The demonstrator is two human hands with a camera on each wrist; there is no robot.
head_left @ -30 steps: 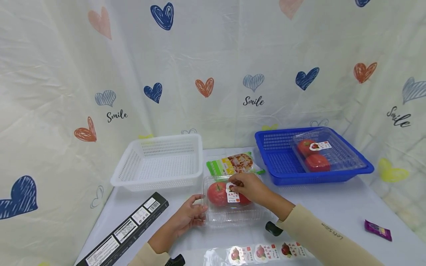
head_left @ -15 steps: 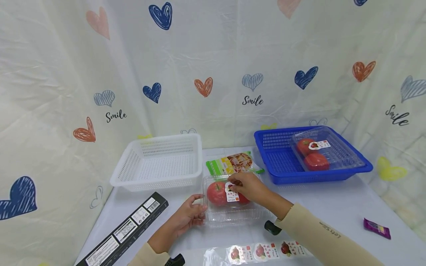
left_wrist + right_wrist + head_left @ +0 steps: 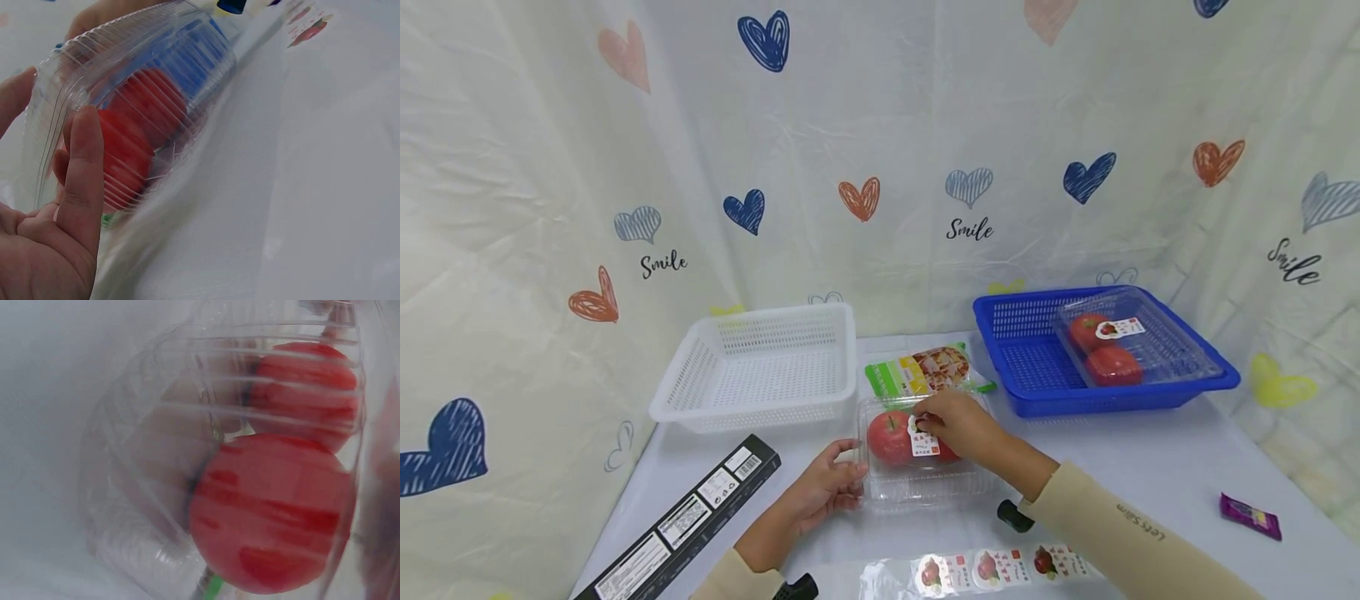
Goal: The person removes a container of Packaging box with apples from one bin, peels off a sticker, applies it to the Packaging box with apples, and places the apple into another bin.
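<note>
A clear plastic clamshell box (image 3: 895,490) with two red apples (image 3: 890,437) sits mid-table in the head view. My left hand (image 3: 829,487) holds its left edge; in the left wrist view, thumb and fingers (image 3: 84,156) lie on either side of the ribbed rim. My right hand (image 3: 958,425) is over the lid, its bent fingers and thumb pinching the top end of a white fruit label (image 3: 924,443). That label lies over the apples, its upper part hidden by the fingers. The right wrist view shows both apples (image 3: 269,512) through the box wall.
A white basket (image 3: 752,412) stands back left. At back right, a blue basket (image 3: 1022,358) bears another labelled apple box (image 3: 1172,358). A food packet (image 3: 917,371) lies behind; a long black box (image 3: 700,508), label strip (image 3: 973,573) and purple packet (image 3: 1250,516) lie around.
The right hand's fingers have shifted slightly at the label, and the wrist has turned a little. The left hand and the box stay in place.
</note>
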